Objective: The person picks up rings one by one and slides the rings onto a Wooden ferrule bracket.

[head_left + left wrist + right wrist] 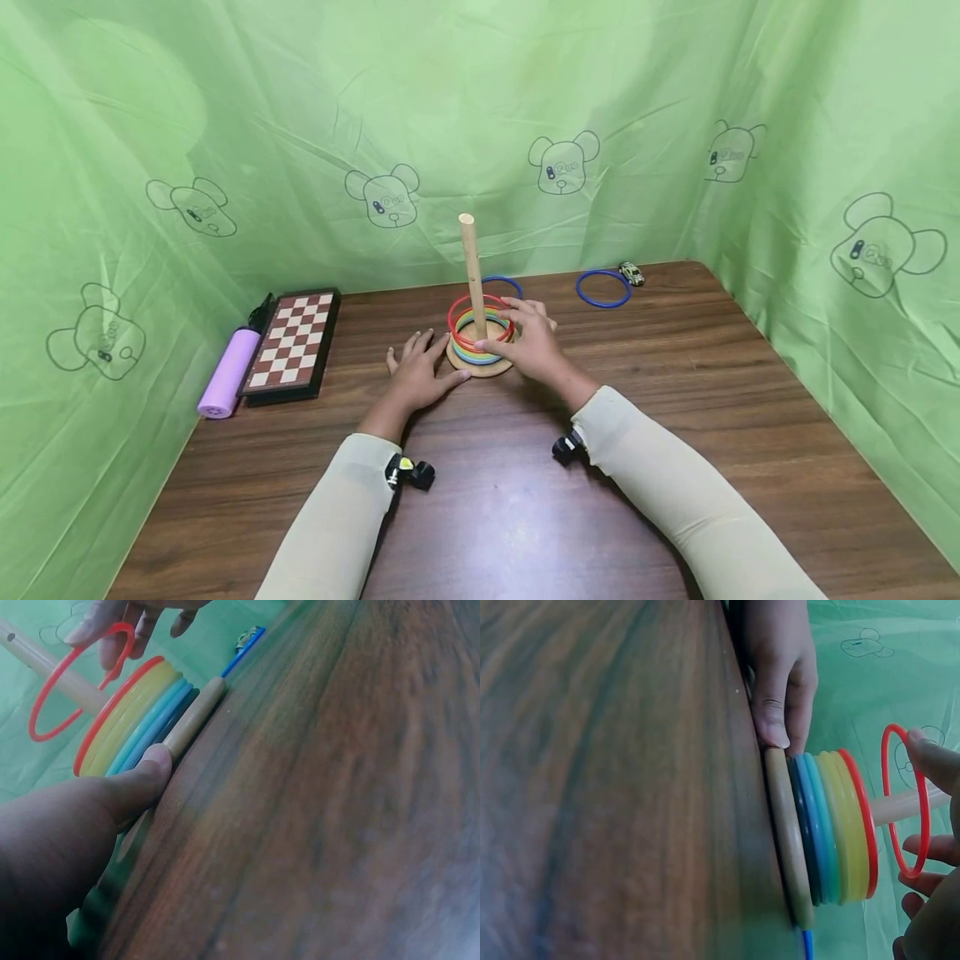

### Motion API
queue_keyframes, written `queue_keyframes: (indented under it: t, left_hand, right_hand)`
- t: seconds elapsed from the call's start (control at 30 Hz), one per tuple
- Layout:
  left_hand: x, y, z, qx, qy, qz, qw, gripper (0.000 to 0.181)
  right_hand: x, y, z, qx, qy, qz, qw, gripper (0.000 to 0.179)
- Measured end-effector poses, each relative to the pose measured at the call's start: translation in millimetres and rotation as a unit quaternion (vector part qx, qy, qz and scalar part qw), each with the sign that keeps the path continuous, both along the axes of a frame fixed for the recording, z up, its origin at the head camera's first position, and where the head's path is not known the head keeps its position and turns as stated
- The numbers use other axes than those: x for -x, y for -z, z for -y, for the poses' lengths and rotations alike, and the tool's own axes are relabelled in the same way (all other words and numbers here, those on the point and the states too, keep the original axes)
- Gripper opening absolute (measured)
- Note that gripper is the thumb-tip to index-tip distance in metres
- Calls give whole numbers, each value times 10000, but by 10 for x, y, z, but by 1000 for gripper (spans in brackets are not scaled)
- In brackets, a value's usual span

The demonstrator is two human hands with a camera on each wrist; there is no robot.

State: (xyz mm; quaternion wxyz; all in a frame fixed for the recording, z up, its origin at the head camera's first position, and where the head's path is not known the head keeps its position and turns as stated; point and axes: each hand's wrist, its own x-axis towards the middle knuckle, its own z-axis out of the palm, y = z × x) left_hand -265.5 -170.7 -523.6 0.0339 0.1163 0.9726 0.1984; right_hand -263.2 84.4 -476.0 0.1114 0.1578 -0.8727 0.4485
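Note:
A wooden peg (472, 271) stands upright on a round wooden base (491, 372). Stacked around its foot are several rings (846, 825), dark blue at the bottom, then lighter blue, yellow and one red on top. My right hand (538, 350) pinches another red ring (34, 720) between thumb and fingers. That ring encircles the peg, tilted, and hangs apart from the stack. My left hand (416, 377) rests at the left of the base with fingers spread. Its thumb (771, 724) touches the base's edge.
One blue ring (504, 279) lies behind the base. Another blue ring (603, 303) lies at the back right, beside a toy car (632, 273). On the left are a chessboard (294, 340) and a purple cylinder (230, 372). Green curtains (480, 125) surround the wooden table (480, 517).

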Motion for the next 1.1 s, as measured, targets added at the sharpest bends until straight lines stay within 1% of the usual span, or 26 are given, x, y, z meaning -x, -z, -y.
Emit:
queue_keyframes:
  t: [0.1,0.27,0.5,0.8,1.1]
  left_hand:
    - [1,5,0,25,-2,14,10000,95]
    - [-2,14,-3,30,4,12,10000,95]
    - [-1,27,-1,-10,5,-44,10000,95]
    - [-7,12,-13,-14,-25,-46,10000,95]
    - [-17,1,-16,-14,-36,-22,10000,96]
  right_hand:
    - [1,30,-1,-44,-27,-11,10000,75]
    - [6,67,-14,27,48,-15,10000,74]
    - [30,125,-28,-67,113,-19,9999,74]
    - [36,145,-33,-123,99,50,9999,74]
    - [61,183,-38,-311,80,138,9994,71]
